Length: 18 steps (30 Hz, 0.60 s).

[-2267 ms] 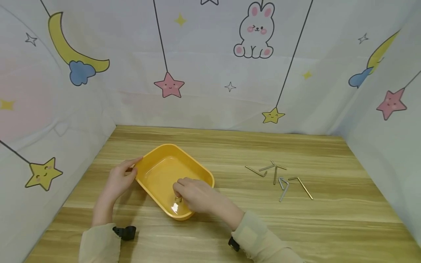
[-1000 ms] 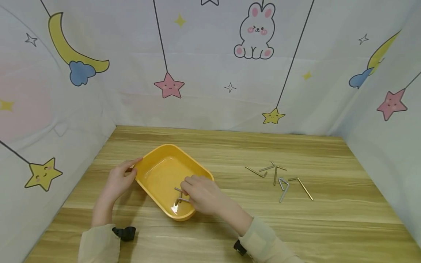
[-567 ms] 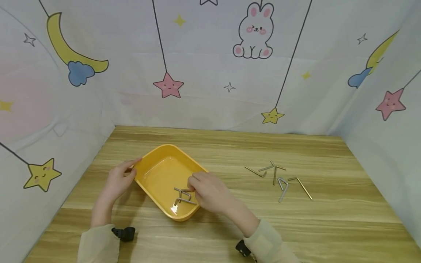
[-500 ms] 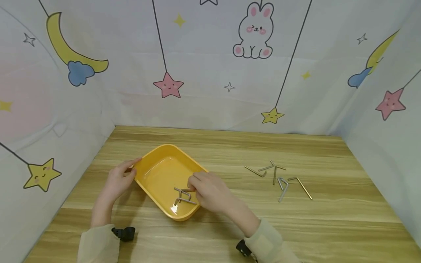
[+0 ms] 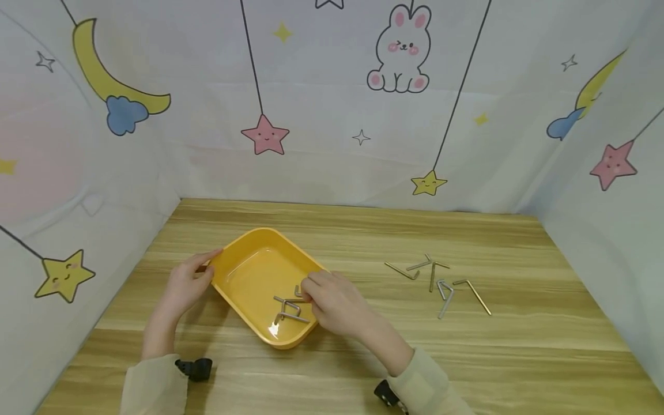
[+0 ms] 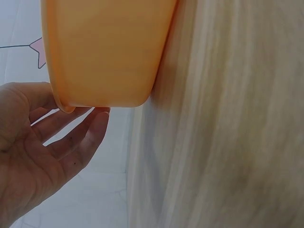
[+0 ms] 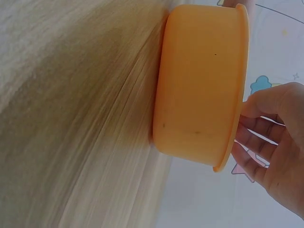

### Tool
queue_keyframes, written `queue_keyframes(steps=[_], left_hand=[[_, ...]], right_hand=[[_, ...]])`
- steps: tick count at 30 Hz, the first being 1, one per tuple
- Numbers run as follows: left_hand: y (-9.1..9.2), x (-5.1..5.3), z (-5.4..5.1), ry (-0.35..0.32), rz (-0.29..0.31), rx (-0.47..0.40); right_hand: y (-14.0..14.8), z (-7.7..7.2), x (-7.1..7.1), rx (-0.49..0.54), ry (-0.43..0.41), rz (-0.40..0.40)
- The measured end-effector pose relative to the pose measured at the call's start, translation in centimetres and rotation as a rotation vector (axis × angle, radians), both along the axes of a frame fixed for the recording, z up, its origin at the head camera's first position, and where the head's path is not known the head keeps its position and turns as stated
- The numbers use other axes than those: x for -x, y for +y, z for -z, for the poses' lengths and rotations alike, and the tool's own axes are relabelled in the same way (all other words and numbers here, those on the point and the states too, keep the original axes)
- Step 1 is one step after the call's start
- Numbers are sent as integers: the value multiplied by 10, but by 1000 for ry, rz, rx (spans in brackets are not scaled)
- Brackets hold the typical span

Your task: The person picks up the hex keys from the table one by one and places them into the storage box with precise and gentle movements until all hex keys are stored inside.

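Observation:
A yellow bin (image 5: 249, 311) stands at centre-left, turned at an angle. My left hand (image 5: 188, 282) touches its left corner, fingers fairly straight; the left wrist view shows the fingers (image 6: 78, 142) against the bin's outer wall (image 6: 109, 52). My right hand (image 5: 337, 302) reaches over the right rim with curled fingers and pinches an L-shaped metal key (image 5: 298, 291), its grip partly hidden. Several more L-shaped keys (image 5: 293, 316) lie crossed on the bin floor beside the fingertips. From the right wrist, the hand (image 7: 275, 142) shows behind the bin's rim (image 7: 242, 71).
Several loose L-shaped keys, brass-coloured and silver (image 5: 445, 302), lie on the wooden table (image 5: 519, 346) to the right of the bin. White cloth walls (image 5: 332, 167) with printed stars, moons and a rabbit enclose the table's back and sides.
My right hand has shifted right across the bin from its lower middle to the right rim. Several keys have come into sight on the bin floor. My left hand stays at the corner.

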<state>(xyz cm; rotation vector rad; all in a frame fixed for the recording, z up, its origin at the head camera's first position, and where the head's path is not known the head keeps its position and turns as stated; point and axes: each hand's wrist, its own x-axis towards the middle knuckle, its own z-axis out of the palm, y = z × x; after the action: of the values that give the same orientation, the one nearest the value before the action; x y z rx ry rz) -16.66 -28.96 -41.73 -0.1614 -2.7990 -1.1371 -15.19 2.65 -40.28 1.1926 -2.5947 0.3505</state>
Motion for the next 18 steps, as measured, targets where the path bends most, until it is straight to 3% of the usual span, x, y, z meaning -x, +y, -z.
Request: queue_keyframes(steps=[18], left_hand=[[1, -1, -2, -3, 7, 1]], right_hand=[[9, 0, -1, -1, -35, 3]])
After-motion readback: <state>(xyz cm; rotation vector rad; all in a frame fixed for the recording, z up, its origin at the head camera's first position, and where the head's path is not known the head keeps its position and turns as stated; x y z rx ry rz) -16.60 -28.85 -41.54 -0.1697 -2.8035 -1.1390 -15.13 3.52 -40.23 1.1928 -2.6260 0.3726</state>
